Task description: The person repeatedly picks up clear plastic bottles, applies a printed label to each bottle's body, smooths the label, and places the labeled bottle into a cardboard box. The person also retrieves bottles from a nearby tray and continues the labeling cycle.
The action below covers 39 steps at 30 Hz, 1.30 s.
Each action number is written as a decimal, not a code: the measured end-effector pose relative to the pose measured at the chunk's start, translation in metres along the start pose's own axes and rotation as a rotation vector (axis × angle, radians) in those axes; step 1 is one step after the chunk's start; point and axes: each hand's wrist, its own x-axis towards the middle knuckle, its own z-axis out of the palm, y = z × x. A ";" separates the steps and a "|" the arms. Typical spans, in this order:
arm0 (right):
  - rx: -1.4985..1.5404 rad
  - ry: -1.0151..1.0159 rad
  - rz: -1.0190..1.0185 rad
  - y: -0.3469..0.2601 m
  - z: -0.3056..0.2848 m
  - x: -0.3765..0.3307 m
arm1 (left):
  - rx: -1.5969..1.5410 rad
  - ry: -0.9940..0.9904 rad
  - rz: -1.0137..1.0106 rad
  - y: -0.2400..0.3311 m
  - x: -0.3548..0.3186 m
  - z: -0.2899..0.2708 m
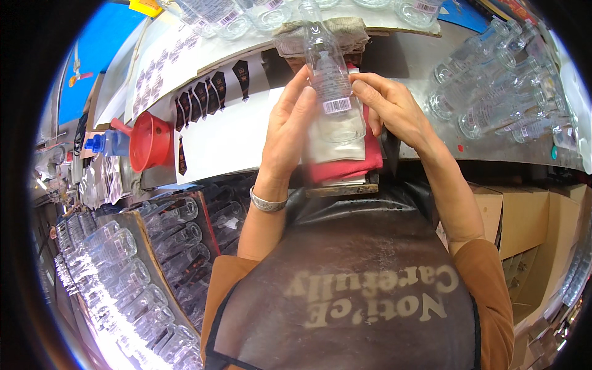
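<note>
You are looking down at your own two hands, raised in the upper middle of the frame over a workbench. Between them you hold a clear glass bottle (330, 86), upright, slim-necked, with a small white barcode sticker already on its side. Your left hand (290, 132) is curled around the bottle's left side, fingers long and lightly bent against the glass; a silver bracelet (267, 202) circles that wrist. Your right hand (394, 108) closes on the bottle from the right, thumb and fingertips pressing near the sticker.

Judging by the scene, this bottle looks labelled or nearly so, with many more waiting. Rows of the same clear bottles (493, 92) lie on their sides at the upper right, and another shiny mass (129, 271) fills trays at the lower left. White backing sheets (216, 123) carrying dark, tie-shaped labels spread across the bench left of your hands.

Under the bottle sits a folded red cloth (345, 163), soft and matte, on a wooden block. A glossy red plastic funnel (148, 140) rests at the left, beside a blue-capped bottle (108, 143). Brown cardboard boxes (524, 219) stand at the lower right. A dark apron (345, 296) covers the bottom of the frame.
</note>
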 end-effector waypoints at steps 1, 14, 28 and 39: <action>-0.010 -0.004 0.003 -0.001 0.000 0.000 | -0.003 -0.005 0.008 -0.001 0.001 -0.001; -0.131 0.017 -0.050 0.004 0.000 0.002 | 0.085 -0.024 0.044 -0.005 0.002 0.002; 0.411 0.159 0.168 0.022 -0.011 0.009 | 0.099 0.003 0.037 -0.010 0.000 -0.001; 0.489 0.258 -0.109 0.010 -0.024 0.013 | 0.138 -0.017 0.037 -0.012 0.003 -0.006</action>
